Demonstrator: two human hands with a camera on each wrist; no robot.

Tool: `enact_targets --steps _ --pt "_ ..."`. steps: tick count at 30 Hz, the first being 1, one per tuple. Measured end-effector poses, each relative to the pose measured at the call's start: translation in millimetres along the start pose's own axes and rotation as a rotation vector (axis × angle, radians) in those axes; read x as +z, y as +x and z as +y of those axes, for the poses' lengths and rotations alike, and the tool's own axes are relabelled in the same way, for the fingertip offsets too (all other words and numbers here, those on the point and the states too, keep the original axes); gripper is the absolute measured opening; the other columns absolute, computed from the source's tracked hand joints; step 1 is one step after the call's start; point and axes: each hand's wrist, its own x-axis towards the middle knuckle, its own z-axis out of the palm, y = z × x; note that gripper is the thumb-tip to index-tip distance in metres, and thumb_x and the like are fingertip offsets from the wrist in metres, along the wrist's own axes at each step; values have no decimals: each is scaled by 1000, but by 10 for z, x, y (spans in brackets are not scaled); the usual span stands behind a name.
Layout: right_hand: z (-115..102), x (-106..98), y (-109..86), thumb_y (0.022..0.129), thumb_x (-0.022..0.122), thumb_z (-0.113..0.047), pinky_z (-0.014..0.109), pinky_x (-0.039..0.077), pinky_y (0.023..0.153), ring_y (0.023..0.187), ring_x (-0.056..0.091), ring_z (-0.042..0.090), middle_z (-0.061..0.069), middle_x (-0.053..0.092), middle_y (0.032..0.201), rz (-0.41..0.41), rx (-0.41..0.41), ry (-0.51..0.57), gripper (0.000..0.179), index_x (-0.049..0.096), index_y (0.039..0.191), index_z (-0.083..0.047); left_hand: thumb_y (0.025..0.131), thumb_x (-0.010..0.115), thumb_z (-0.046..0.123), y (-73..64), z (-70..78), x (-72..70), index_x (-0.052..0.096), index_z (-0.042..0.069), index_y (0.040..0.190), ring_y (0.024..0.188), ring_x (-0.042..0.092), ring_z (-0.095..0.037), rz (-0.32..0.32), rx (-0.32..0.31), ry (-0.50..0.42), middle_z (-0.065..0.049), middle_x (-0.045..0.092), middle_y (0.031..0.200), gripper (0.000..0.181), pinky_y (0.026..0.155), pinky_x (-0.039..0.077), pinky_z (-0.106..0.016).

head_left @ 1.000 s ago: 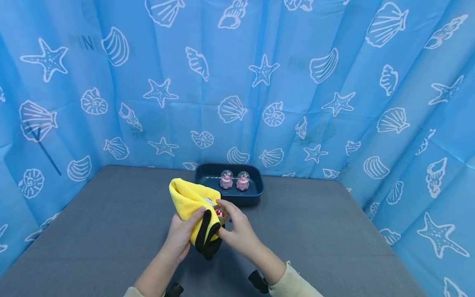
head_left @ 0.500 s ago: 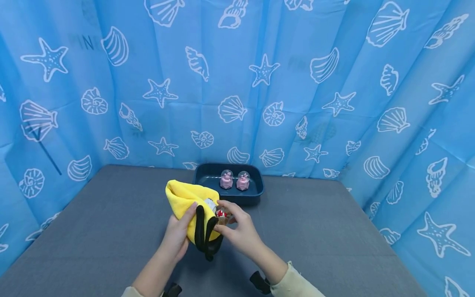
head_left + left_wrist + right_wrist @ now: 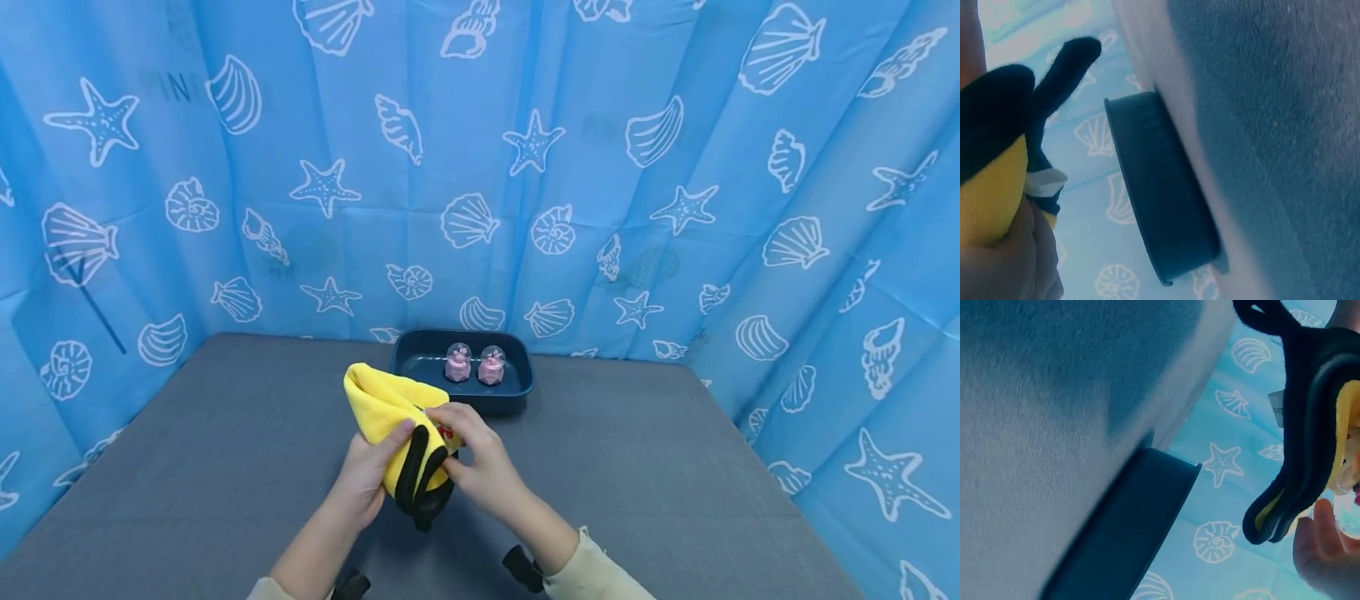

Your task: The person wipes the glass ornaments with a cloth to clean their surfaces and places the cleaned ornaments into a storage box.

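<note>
My left hand grips a soft yellow cloth pouch with black trim and a black loop, its thumb on the front. My right hand holds a small clear-domed ornament with red inside at the pouch's right side. In the right wrist view, the ornament's clear dome shows at the pouch's black-rimmed mouth, the fingers against it. Most of the ornament is hidden by hand and cloth. The left wrist view shows the pouch's yellow side and a small pale tag.
Behind the pouch, a dark blue tray stands on the grey-covered table. Two pink ornaments with clear domes, one on the left and one on the right, stand inside it. A blue shell-print curtain hangs beyond.
The pouch and left hand shifted left, then back right. Half a second ago the ornament showed more plainly beside the pouch; now the right hand is closer in and more of it is covered.
</note>
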Motion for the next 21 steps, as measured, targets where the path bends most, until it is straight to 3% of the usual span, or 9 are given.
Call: enact_targets --steps 4,10,15,21 --pt "-30 -6 0 85 69 5 34 51 92 111 52 26 11 51 132 -60 94 -15 56 50 137 -4 93 66 14 -2 -8 6 36 -2 129 94 60 -15 45 25 27 -8 53 109 50 83 53 -27" --pt "-58 -10 15 88 70 -8 38 49 88 109 51 26 11 53 126 -43 205 -26 56 47 138 -4 92 67 13 -12 11 13 37 -2 127 93 61 -15 51 56 7 -8 54 108 48 83 54 -28" --pt "-43 -4 18 87 71 -9 34 49 83 104 52 25 13 57 125 -13 242 -27 51 51 134 -2 93 66 13 -24 17 14 35 -2 128 94 60 -14 53 67 6 -8 52 109 49 83 53 -27" --pt "-23 -9 1 87 72 -6 32 51 79 99 54 25 14 60 123 30 231 22 48 54 131 -1 96 62 17 -31 13 14 30 0 134 97 58 -14 48 48 4 -10 48 115 52 86 51 -25"
